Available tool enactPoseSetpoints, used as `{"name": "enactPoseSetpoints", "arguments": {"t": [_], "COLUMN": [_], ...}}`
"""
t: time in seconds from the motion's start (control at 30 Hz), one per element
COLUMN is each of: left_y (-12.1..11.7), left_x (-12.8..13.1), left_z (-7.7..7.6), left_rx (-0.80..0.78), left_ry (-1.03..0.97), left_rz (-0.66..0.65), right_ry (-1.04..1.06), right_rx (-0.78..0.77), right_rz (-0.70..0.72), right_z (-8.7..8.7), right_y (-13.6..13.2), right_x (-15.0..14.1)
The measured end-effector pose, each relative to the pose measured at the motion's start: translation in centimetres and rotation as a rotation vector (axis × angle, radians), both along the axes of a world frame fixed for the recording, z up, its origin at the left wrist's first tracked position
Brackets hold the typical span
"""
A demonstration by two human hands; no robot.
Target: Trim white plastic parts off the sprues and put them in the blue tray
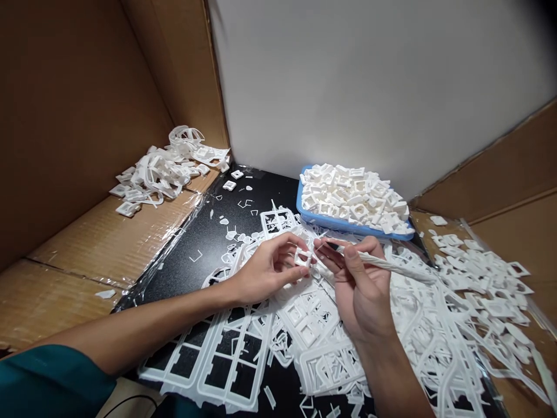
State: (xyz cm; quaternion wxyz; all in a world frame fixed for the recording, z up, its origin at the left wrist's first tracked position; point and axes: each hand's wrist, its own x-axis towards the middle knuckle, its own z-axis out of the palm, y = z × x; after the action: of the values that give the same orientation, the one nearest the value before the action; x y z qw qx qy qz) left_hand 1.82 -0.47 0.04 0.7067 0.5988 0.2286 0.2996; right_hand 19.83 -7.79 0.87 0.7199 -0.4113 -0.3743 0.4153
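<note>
Between the thumb and fingers of my left hand point(272, 267) is a small white square plastic frame point(301, 257) with an opening through its middle. My right hand point(363, 284) grips a slim tool, its long handle point(387, 265) wrapped in white. A thin, dark-based blade shows at its front, so it looks like a craft knife. The tip points left, close to the white frame; whether it touches is too small to tell. Beneath both hands lie white plastic moulding sheets point(308, 316) with square cells, mixed with loose scraps.
A blue tray point(354, 226) heaped with small white frames stands behind my hands. White pieces pile up on the cardboard at left point(163, 171) and at right point(489, 278). Trimmed slivers dot the black tabletop point(183, 249). Cardboard walls and a white panel point(348, 81) enclose the space.
</note>
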Motion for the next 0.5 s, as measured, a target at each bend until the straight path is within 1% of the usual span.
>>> {"name": "enactPoseSetpoints", "arguments": {"t": [0.1, 0.23, 0.4, 0.5], "left_y": [0.4, 0.9, 1.1, 1.1], "left_x": [-0.2, -0.4, -0.3, -0.1], "left_z": [0.0, 0.1, -0.1, -0.2], "left_rx": [-0.101, -0.173, -0.194, -0.177], "left_ry": [-0.064, -0.112, -0.145, -0.123], "left_rz": [-0.070, -0.141, -0.122, -0.068], "right_ry": [0.074, 0.063, -0.045, -0.094], "right_rx": [-0.050, -0.064, -0.019, 0.004], "right_rz": [0.021, 0.048, 0.035, 0.031], "right_z": [-0.1, -0.1, 0.0, 0.1], "right_y": [0.0, 0.1, 0.4, 0.5], "right_x": [0.1, 0.6, 0.6, 0.6]}}
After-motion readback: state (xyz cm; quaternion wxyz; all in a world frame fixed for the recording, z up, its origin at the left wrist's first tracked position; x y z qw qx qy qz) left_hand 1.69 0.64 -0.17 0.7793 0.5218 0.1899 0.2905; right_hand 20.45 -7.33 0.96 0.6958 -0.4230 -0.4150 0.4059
